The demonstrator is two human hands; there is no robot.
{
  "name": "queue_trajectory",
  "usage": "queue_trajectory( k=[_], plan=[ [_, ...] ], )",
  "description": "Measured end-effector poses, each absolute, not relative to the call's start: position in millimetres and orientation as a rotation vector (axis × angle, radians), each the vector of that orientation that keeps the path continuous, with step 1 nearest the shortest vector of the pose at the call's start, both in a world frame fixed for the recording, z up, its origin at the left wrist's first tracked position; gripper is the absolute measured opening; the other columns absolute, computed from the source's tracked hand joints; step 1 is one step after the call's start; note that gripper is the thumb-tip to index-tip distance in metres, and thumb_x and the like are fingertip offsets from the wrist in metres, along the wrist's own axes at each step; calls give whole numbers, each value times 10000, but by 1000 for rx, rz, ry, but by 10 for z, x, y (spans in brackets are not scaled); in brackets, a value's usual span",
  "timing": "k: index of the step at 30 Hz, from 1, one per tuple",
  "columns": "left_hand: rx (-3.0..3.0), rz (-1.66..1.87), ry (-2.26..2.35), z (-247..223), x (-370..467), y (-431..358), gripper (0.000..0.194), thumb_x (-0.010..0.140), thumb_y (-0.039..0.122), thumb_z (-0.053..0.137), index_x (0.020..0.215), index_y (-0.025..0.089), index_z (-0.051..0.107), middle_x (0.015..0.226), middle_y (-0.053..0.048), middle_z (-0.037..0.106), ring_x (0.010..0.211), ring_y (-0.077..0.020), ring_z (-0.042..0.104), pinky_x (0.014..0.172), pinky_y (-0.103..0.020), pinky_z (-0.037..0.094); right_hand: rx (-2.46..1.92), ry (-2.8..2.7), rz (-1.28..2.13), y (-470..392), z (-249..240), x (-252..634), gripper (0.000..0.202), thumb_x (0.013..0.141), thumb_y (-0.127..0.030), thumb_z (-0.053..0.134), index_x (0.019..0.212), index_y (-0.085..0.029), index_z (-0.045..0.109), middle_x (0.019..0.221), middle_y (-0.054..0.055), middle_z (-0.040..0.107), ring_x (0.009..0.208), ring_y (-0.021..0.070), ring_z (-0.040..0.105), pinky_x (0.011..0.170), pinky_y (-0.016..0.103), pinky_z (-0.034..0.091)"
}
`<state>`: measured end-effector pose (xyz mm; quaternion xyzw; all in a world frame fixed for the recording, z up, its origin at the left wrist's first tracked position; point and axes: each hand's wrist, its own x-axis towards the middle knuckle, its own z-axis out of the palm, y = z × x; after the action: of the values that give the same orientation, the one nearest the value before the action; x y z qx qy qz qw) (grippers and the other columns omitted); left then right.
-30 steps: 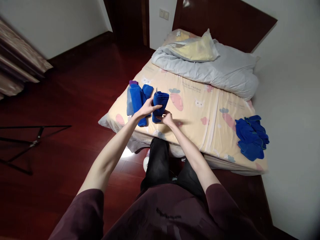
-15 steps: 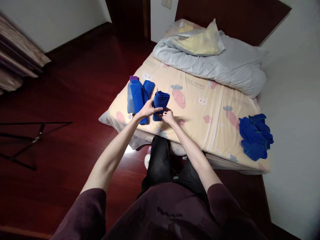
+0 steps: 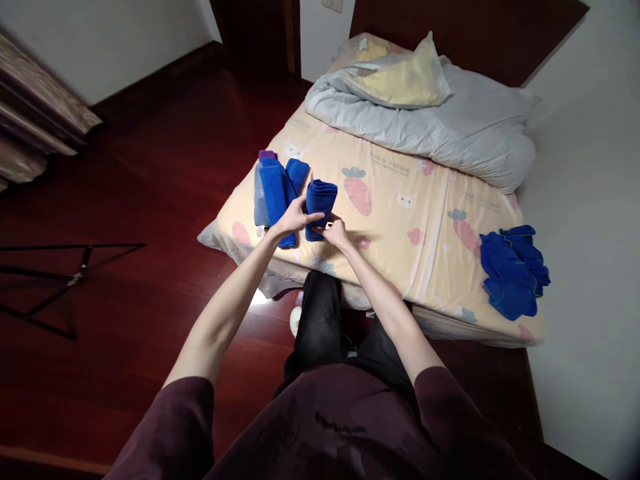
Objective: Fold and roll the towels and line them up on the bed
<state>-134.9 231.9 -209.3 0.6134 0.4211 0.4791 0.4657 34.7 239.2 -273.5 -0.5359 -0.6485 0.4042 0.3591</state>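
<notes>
Between my two hands is a blue towel (image 3: 321,195), folded into a narrow bundle with its layered end facing away from me. My left hand (image 3: 299,217) grips its left side, thumb laid across the front. At the lower right of the bundle, my right hand (image 3: 334,231) is closed on the cloth; some of its fingers are hidden. Just left of my left hand lies a pile of folded towels (image 3: 274,190), mostly blue, with a grey one and a purple one showing at the edges. A white tag sticks out near the pile's lower end.
The bed (image 3: 385,193) has a cream sheet printed with carrots. A crumpled heap of blue cloths (image 3: 515,270) lies at its right end. A grey quilt (image 3: 425,127) and a yellow pillow (image 3: 400,80) are at the back. Black tripod legs (image 3: 75,277) stand on the floor at left.
Almost nothing differs. The view has shifted slightly, and both hands keep the same hold on the folded blue towel.
</notes>
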Motion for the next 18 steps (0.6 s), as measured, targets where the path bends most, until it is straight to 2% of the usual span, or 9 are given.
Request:
queue_trajectory(
  k=[18],
  plan=[
    [1436, 1179, 998, -2091, -1382, 2300, 713, 624, 435, 892, 1210, 118, 637, 1141, -107, 716, 1085, -312, 678, 1002, -491, 543, -1382, -1667, 1078, 2399, -2733, 331, 398, 698, -250, 818, 1080, -198, 718, 1167, 49, 758, 1054, 227, 706, 1005, 406, 563]
  ],
)
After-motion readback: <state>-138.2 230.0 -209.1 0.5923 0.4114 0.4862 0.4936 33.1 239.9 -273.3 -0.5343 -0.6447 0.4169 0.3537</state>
